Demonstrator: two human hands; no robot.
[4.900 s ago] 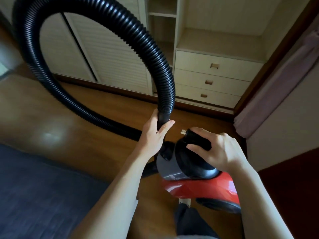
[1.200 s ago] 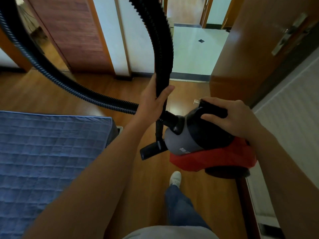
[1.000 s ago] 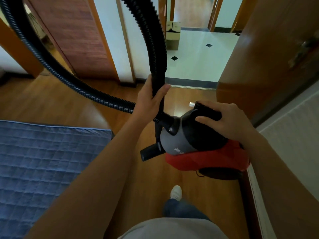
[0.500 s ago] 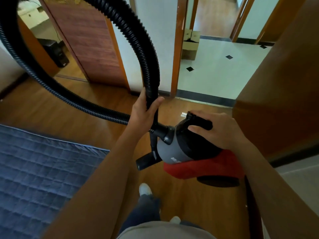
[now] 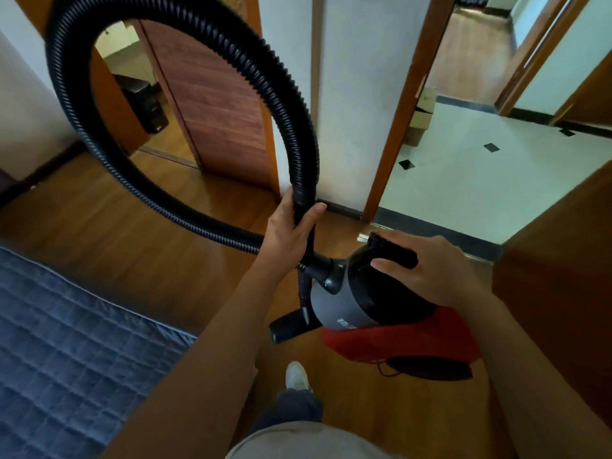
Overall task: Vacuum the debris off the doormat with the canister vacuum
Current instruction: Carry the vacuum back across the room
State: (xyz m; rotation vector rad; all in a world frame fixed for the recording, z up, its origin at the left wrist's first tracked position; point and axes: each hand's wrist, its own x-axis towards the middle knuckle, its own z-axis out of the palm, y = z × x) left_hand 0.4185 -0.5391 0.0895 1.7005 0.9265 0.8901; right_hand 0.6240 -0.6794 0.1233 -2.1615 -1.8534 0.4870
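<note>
Head view: right hand [image 5: 430,273] curls round the handle [image 5: 389,248] of the vacuum [image 5: 347,309], apparently carried above the wood floor [image 5: 149,260]. Left hand [image 5: 289,228] wraps the hose [image 5: 298,127] above its nozzle [image 5: 288,326]. No doormat shows. The tiled hallway [image 5: 480,187] lies ahead, to the right.

1 head-worn wide-angle camera looks forward and down, close above the canister vacuum [image 5: 351,306], toward a doorway [image 5: 463,183].

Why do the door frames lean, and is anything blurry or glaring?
Head view: the wide lens tilts the door frames; the white tiled floor is brightest; soft glare sits on the wooden floor; the hose edges look slightly smeared.
</note>
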